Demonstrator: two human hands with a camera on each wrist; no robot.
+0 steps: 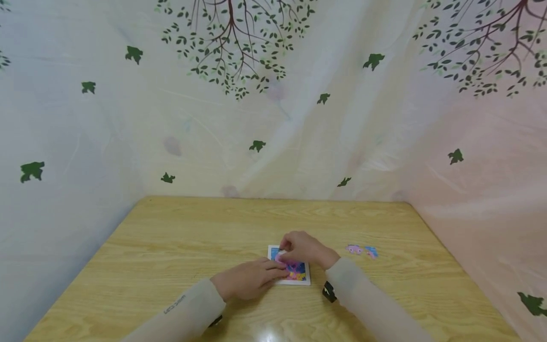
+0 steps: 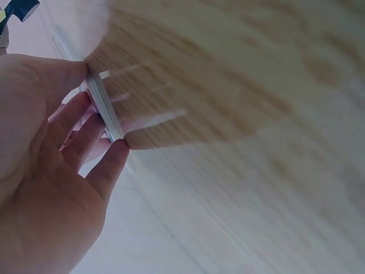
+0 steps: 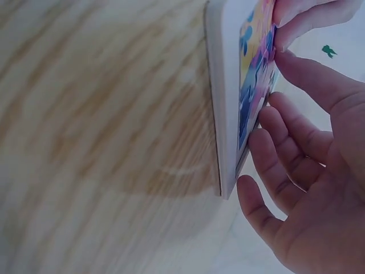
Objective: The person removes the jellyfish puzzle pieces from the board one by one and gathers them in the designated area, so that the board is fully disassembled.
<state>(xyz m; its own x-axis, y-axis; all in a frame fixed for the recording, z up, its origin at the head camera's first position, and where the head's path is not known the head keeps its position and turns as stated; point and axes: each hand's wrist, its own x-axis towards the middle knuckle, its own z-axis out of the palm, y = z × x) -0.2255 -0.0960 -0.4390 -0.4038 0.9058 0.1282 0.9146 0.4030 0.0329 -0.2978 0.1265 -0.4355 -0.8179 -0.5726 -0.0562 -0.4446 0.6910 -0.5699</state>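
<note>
A small picture puzzle in blue, pink and yellow with a white border lies on the table, partly covered by both hands. My left hand rests its fingers on the puzzle's left part; in the left wrist view its thumb and little finger touch the edge of the board. My right hand reaches over the top of the puzzle with bent fingers. In the right wrist view its thumb meets the picture near the left hand's fingertips; I cannot tell if it pinches a piece.
Two loose puzzle pieces, one pink and one blue and pink, lie right of the puzzle on the wooden table. A pale curtain with printed leaves hangs behind and along both sides.
</note>
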